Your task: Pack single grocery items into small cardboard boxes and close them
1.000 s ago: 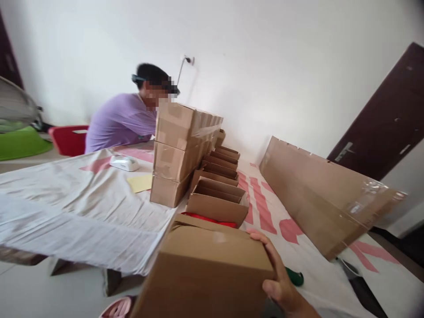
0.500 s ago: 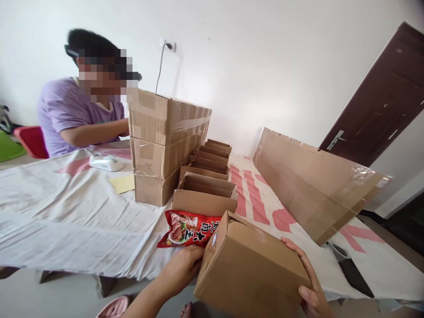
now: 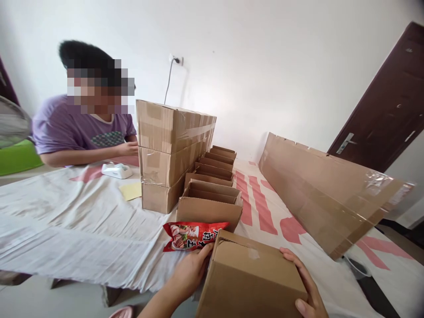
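The red packet (image 3: pixel 195 236) near the middle has big Chinese writing. One sign looks like 肉; others are blurry.

I see red packet (image 3: pixel 188 236), 6 o'clock | brown box (image 3: pixel 255 282), 5 o'clock | white-and-pink tablecloth (image 3: pixel 82 229) | purple shirt (image 3: pixel 66 128), 9 o'clock, print (image 3: pixel 107 139) maybe dotted

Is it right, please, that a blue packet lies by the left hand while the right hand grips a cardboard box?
Not blue: the head view shows a mainly red packet by the left hand, while the right hand grips the box.
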A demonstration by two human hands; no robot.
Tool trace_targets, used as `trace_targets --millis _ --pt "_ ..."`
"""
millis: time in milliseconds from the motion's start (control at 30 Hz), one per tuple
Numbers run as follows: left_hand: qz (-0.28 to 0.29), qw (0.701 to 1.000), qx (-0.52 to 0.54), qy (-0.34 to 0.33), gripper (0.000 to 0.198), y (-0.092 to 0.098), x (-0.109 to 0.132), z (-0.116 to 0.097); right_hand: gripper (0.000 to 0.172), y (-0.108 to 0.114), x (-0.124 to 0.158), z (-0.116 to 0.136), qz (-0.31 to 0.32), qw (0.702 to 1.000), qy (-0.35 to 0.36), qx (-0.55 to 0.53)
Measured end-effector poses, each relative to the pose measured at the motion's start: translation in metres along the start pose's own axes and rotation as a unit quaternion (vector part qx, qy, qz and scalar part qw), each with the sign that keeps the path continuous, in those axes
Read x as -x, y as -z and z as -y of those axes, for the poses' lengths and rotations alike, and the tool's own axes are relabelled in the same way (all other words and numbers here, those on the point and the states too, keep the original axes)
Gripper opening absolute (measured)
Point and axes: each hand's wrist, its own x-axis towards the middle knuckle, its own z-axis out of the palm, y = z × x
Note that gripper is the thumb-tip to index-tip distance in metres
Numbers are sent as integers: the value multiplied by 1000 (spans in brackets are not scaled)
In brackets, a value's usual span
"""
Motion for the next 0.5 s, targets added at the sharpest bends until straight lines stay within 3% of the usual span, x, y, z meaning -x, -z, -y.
trace_targets --millis 233,500 --pt "-15 999 30 7 43 11 -6 0 65 -10 -21 1 5 1000 19 -3" --pt "-55 998 28 27 41 26 -20 -6 70 -24 -32 -6 2 999 -22 -34"
